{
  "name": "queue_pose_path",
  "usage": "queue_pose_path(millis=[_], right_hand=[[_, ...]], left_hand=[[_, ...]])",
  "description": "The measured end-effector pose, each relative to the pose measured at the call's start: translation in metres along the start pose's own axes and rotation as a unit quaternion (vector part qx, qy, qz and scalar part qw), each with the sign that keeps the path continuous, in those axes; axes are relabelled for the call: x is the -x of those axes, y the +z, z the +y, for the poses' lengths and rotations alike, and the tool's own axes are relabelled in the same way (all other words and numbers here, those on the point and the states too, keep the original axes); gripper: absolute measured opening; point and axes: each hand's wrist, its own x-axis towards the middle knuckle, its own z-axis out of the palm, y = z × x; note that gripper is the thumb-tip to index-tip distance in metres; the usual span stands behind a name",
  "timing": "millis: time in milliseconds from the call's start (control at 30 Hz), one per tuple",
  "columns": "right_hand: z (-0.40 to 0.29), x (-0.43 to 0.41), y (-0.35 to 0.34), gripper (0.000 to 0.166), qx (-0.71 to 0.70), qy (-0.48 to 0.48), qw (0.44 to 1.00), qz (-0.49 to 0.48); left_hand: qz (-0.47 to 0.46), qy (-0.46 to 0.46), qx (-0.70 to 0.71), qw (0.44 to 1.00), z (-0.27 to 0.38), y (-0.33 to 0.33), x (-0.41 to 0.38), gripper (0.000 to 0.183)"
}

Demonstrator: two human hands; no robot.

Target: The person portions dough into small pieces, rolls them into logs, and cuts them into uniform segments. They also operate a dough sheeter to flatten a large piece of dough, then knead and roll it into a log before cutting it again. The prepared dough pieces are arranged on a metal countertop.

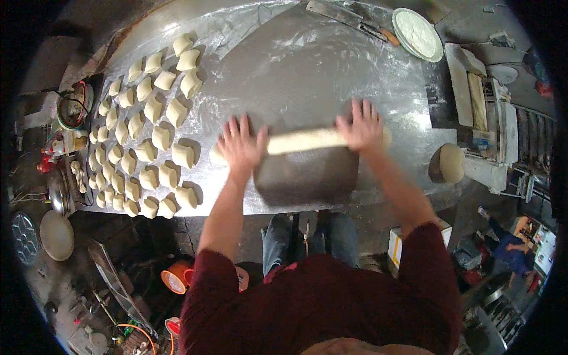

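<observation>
A long roll of pale dough (306,141) lies crosswise on the floured metal worktop (310,84). On its left part rests my left hand (242,144), palm down with fingers spread. Flat on its right part lies my right hand (361,126), fingers pointing away from me. Both ends of the roll show just beyond the hands. Many cut dough pieces (153,109) stand in loose rows on the left of the worktop. A rounded lump of dough (451,163) sits near the right edge.
At the far right of the worktop are a bowl of flour (417,34) and a wide-bladed knife (335,13) beside a wooden-handled tool (390,37). A lidded pan (57,191) stands past the left edge. Another person (510,250) is in the background at lower right.
</observation>
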Motion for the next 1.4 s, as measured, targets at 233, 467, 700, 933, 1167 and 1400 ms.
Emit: queue_pose_path(millis=[233, 467, 700, 933, 1167, 1400], right_hand=[[0.011, -0.009, 0.015, 0.064, 0.043, 0.041, 0.993, 0.098], [0.005, 0.176, -0.032, 0.072, 0.021, -0.006, 0.997, -0.077], [0.027, -0.049, 0.015, 0.025, -0.203, -0.110, 0.967, 0.111], [0.194, -0.244, -0.063, 0.017, 0.016, 0.040, 0.994, 0.097], [0.250, -0.294, -0.065, 0.031, 0.149, 0.072, 0.979, -0.115], [0.226, -0.082, -0.056, 0.023, -0.480, 0.250, 0.816, 0.204]], left_hand=[[0.047, -0.009, -0.002, 0.999, -0.031, 0.016, -0.049, 0.069], [-0.052, 0.133, 0.020, 0.990, -0.067, 0.013, 0.150, 0.072], [0.124, 0.078, -0.010, 0.989, -0.006, -0.014, -0.051, 0.063], [0.056, -0.008, -0.020, 0.998, -0.039, 0.041, 0.091, 0.063], [0.023, -0.042, -0.030, 0.998, -0.039, 0.042, 0.107, 0.062], [0.062, -0.029, -0.007, 0.998, -0.039, 0.042, 0.111, 0.061]])
